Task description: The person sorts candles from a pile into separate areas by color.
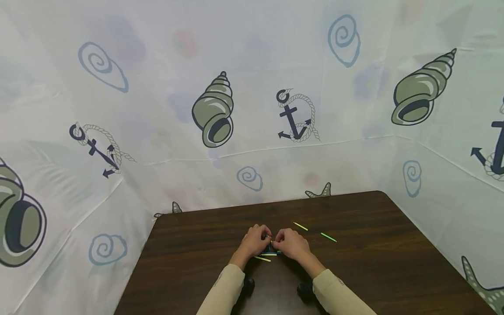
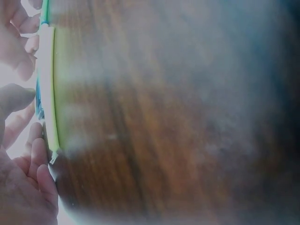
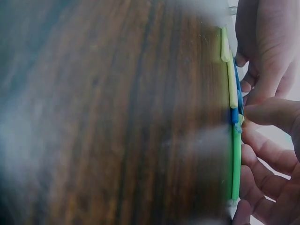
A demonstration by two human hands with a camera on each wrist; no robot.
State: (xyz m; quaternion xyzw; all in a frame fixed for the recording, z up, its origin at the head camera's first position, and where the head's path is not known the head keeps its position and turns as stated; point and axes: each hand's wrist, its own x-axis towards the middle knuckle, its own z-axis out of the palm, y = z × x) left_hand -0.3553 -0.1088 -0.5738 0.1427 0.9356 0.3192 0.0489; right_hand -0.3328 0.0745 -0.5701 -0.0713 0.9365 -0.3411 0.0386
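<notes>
Both hands meet near the middle of the brown table. My left hand (image 1: 252, 242) and right hand (image 1: 292, 243) have thumbs and fingers bent together, pinching a thin coloured stick whose small pale-yellow bit (image 1: 271, 241) shows between the fingertips. The fingers cover most of it. Beneath them lie a blue stick (image 3: 235, 115) and a pale-yellow stick (image 1: 269, 254). A green stick (image 3: 236, 166) runs beside the right fingers (image 3: 255, 176) in the right wrist view. Another yellow stick (image 1: 262, 259) rests by the left wrist. In the left wrist view, a yellow-green stick (image 2: 52, 89) has a clear, crinkled end.
Beyond the right hand lie a yellow stick (image 1: 301, 226) and a green stick (image 1: 328, 237). The dark wood-grain table (image 1: 189, 258) has rounded far corners. White cloth (image 1: 252, 52) printed with shells and anchors hangs behind it and at the sides.
</notes>
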